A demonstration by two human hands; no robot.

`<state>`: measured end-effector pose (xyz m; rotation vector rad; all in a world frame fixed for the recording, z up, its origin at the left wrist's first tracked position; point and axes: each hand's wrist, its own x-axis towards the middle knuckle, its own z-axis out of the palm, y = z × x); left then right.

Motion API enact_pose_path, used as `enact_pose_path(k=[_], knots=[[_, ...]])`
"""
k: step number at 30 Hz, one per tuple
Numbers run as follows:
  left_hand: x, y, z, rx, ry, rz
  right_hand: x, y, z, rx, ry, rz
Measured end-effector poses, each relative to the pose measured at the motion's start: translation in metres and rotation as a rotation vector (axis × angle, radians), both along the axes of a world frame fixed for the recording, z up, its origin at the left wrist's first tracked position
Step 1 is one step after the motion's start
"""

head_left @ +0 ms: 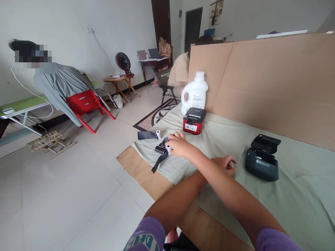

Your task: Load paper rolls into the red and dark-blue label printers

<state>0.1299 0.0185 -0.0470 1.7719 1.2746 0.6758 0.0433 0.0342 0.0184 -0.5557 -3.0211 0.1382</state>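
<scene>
My arms cross, the right one over the left. At the left end of the cloth my right hand (179,143) is closed on a small white-ended roll (169,150) with black ribbon. Beside it lie a shiny black roll (160,150) and a loose black strip (159,164). Another white roll (158,134) with a black tail rests just beyond. My left hand (225,164) lies low over the cloth, its fingers loosely curved and apart, with nothing visible in them. Nearest to it is a dark label printer (262,164) with its lid raised. A red and black printer (194,121) stands farther back.
A white jug (195,92) stands behind the red printer. An upright cardboard panel (272,83) borders the back of the green cloth (295,167). Cardboard (141,170) sticks out at the front edge. Across the floor are a seated person, a red chair (83,103) and a fan (123,62).
</scene>
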Motion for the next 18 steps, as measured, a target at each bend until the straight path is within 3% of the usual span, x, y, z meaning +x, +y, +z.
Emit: enact_pose_path(k=[4,9,18], knots=[[0.001,-0.001,0.001,-0.029,0.012,0.019,0.003,-0.004,-0.009,0.094,0.067,0.023],[0.001,0.0,-0.003,-0.005,-0.014,0.022,0.009,0.0,-0.015,0.102,0.119,0.074],[0.002,0.002,-0.007,0.012,-0.02,0.014,0.014,0.001,-0.011,0.072,0.085,0.052]])
